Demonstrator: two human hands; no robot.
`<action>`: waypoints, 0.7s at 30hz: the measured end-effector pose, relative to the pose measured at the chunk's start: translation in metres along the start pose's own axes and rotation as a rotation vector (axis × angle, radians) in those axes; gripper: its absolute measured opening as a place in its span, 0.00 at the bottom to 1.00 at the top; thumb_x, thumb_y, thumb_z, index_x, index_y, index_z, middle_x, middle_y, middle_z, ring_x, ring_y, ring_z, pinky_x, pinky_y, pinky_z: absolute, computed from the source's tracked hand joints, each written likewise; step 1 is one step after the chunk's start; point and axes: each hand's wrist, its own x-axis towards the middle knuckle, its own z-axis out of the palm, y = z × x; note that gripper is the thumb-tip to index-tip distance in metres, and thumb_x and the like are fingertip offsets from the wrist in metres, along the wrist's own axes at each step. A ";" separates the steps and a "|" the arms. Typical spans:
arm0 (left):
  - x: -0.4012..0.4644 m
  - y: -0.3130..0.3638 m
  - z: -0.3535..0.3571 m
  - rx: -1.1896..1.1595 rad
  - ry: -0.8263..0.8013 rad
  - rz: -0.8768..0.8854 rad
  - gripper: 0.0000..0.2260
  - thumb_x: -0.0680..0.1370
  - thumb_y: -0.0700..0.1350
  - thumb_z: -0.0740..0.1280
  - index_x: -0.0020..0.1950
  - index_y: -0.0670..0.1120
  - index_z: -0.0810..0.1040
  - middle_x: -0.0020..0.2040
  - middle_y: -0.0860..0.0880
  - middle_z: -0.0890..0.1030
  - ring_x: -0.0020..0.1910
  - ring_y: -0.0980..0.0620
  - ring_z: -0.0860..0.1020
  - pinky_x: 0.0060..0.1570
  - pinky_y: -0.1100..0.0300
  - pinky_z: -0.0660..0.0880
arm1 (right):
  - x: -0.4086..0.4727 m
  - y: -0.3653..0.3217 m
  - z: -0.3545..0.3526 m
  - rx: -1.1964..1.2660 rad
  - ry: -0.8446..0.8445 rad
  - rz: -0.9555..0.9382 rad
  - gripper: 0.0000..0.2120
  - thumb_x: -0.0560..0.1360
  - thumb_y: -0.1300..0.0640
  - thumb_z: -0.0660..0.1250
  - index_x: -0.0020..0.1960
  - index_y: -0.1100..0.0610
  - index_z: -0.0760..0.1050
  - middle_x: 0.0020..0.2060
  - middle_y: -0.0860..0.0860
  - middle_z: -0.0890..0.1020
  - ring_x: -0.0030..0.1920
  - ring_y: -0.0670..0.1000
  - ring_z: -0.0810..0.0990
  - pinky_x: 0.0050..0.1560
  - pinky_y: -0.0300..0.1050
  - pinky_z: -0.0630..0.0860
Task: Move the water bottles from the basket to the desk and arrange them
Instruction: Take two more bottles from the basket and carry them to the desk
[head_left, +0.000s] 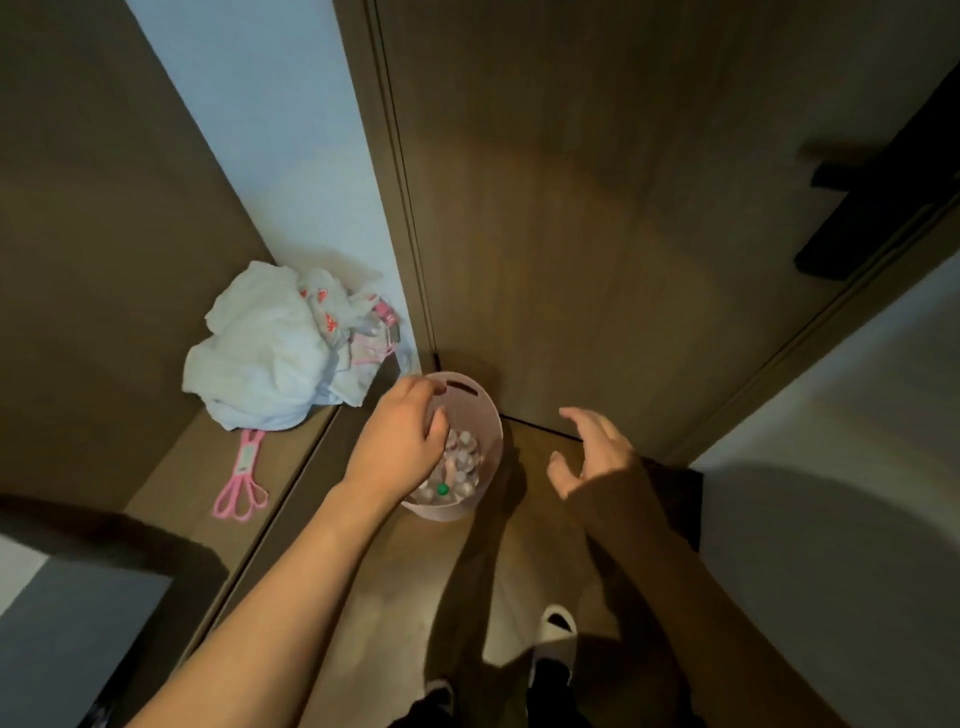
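A round pink basket (483, 410) stands on the floor by the door. Inside it are several small water bottles (464, 457) with pale caps, and one with a green cap (442, 488). My left hand (402, 441) reaches down over the basket's left side, its fingers curled among the bottle tops; whether it grips one is hidden. To the right of the basket, my right hand (592, 452) hovers above the floor, fingers spread and holding nothing.
A brown door (597, 260) rises just behind the basket. On a low ledge at the left lie a heap of white cloth and plastic bags (280, 348) and a pink clip (241, 486). My slippered foot (558, 623) is below the basket.
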 end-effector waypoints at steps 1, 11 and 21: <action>0.010 0.000 0.003 0.007 0.002 -0.017 0.14 0.79 0.45 0.63 0.63 0.44 0.77 0.58 0.46 0.77 0.56 0.48 0.76 0.57 0.55 0.73 | 0.019 0.005 -0.003 -0.025 -0.041 0.005 0.25 0.76 0.56 0.67 0.73 0.52 0.68 0.70 0.51 0.71 0.67 0.54 0.72 0.65 0.51 0.73; 0.056 -0.028 0.034 -0.002 -0.022 -0.272 0.14 0.77 0.42 0.66 0.62 0.41 0.78 0.57 0.43 0.78 0.56 0.44 0.77 0.58 0.54 0.72 | 0.128 0.009 0.009 -0.043 -0.224 -0.188 0.25 0.76 0.57 0.69 0.72 0.55 0.70 0.66 0.52 0.75 0.62 0.50 0.77 0.55 0.35 0.69; 0.097 -0.099 0.020 -0.097 0.043 -0.533 0.15 0.79 0.45 0.64 0.64 0.45 0.76 0.59 0.46 0.77 0.56 0.47 0.76 0.54 0.57 0.71 | 0.228 -0.069 0.040 -0.253 -0.399 -0.402 0.23 0.78 0.58 0.66 0.72 0.55 0.69 0.68 0.52 0.75 0.65 0.51 0.74 0.59 0.36 0.66</action>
